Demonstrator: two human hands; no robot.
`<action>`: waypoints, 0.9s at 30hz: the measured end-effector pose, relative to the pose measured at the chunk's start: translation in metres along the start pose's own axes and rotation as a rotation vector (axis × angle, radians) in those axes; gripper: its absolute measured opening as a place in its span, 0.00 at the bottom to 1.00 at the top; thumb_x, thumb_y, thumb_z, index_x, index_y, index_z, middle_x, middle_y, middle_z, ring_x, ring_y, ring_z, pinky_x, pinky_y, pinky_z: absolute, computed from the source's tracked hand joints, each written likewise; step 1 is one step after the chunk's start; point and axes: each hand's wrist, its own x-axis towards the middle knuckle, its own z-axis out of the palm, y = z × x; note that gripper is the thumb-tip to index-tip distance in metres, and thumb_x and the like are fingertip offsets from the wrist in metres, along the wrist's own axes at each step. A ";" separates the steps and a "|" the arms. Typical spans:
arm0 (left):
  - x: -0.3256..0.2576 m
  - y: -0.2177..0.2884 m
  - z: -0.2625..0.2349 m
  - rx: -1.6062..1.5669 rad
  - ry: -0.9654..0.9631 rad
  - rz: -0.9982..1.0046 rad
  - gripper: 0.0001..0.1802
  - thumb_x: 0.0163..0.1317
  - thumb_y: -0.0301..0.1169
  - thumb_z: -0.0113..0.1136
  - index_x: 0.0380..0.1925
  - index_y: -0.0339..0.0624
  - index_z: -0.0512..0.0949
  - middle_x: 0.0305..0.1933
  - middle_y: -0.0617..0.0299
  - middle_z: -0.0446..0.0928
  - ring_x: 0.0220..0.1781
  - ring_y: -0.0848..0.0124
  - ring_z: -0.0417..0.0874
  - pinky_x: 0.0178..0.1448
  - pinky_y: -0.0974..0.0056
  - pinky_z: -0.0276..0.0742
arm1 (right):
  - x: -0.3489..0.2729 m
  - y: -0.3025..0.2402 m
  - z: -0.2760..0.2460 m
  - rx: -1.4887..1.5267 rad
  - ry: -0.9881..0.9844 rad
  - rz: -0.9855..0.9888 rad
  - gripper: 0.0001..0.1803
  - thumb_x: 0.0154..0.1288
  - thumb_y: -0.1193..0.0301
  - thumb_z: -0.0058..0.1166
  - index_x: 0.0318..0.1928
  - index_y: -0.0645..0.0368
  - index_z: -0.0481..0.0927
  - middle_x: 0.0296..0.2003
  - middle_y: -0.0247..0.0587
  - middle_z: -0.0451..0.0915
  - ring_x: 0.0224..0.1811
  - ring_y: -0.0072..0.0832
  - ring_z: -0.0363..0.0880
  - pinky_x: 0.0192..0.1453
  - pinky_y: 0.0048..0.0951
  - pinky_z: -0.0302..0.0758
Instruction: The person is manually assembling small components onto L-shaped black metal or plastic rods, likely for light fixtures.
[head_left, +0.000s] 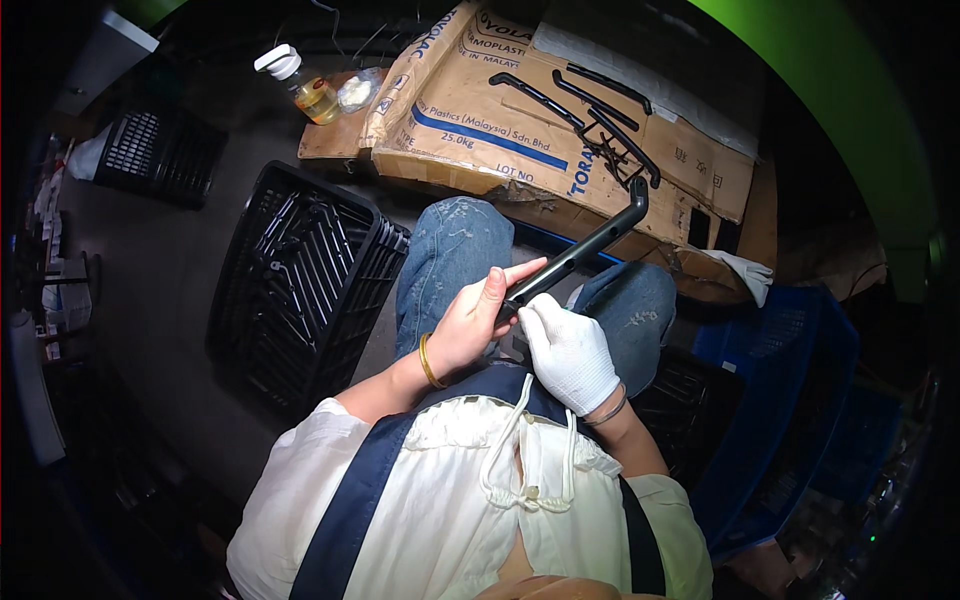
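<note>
A long black plastic handle with a bent far end slants up and away above my knees. My bare left hand is wrapped round its near end, thumb on top and fingers beneath. Against that same end rests my right hand, in a white glove, with its fingers pinched together; whatever lies between them is hidden. Beyond the bent end, several similar black handles and a tangle of thin black plastic scraps lie on a flattened cardboard box.
A black crate full of long black parts stands on the floor at left. A bottle of yellowish liquid is at the back left. Blue crates stand at right, with a white glove hanging off the cardboard edge.
</note>
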 end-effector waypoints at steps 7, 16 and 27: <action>0.001 -0.001 0.000 0.001 0.004 0.007 0.38 0.76 0.57 0.24 0.68 0.40 0.67 0.25 0.75 0.69 0.22 0.86 0.58 0.25 0.77 0.54 | 0.002 0.005 0.003 -0.036 0.038 -0.146 0.09 0.72 0.66 0.47 0.35 0.56 0.75 0.21 0.46 0.79 0.24 0.45 0.81 0.27 0.44 0.77; 0.000 0.004 0.000 0.020 0.003 -0.013 0.36 0.77 0.56 0.27 0.66 0.41 0.70 0.25 0.73 0.66 0.23 0.84 0.59 0.27 0.76 0.55 | 0.005 0.002 -0.008 -0.036 -0.105 -0.008 0.10 0.72 0.65 0.46 0.35 0.56 0.75 0.27 0.46 0.79 0.26 0.45 0.82 0.29 0.44 0.78; 0.001 0.000 0.000 -0.025 0.005 -0.066 0.35 0.77 0.55 0.27 0.64 0.40 0.71 0.23 0.74 0.66 0.21 0.85 0.59 0.25 0.77 0.55 | 0.005 0.009 -0.008 -0.021 -0.176 -0.033 0.11 0.72 0.64 0.44 0.37 0.54 0.77 0.26 0.48 0.80 0.26 0.48 0.82 0.32 0.47 0.78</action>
